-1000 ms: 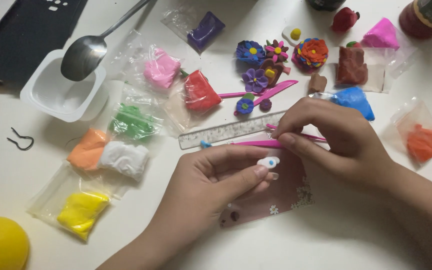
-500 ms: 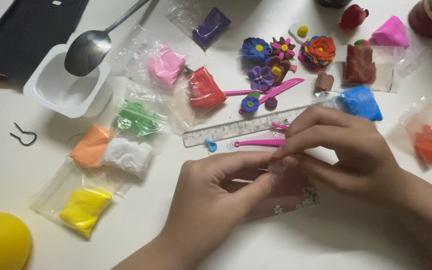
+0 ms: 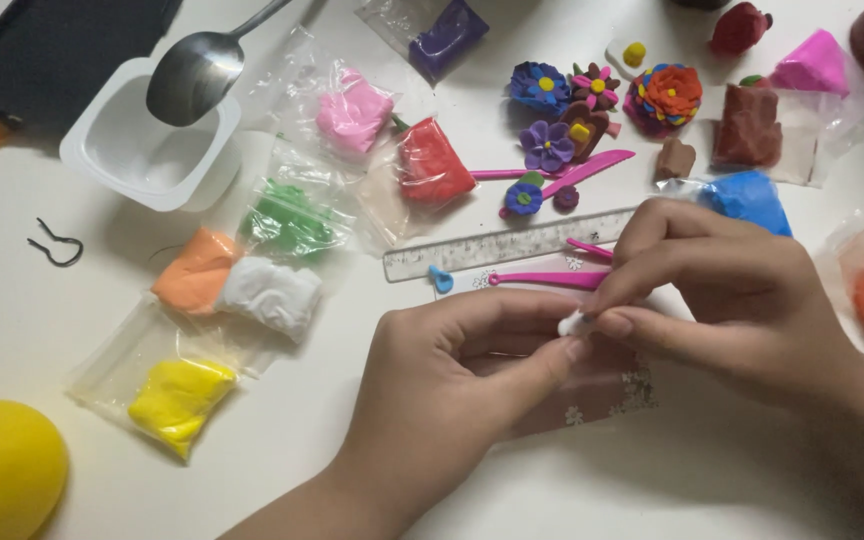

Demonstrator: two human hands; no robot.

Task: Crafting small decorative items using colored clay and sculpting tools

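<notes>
Both hands meet over the bench (image 3: 72, 330): left hand (image 3: 452, 370) and right hand (image 3: 722, 290) fingers pinch together on a tiny white clay bit (image 3: 570, 323), just below the clear ruler (image 3: 507, 245).

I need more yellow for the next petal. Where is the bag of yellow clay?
In the head view, the bag of yellow clay lies at the table's lower left, below the white clay, right of the yellow duck.

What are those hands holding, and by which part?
A small white clay piece, pinched at its sides between the fingertips of the left hand and the right hand.
</notes>
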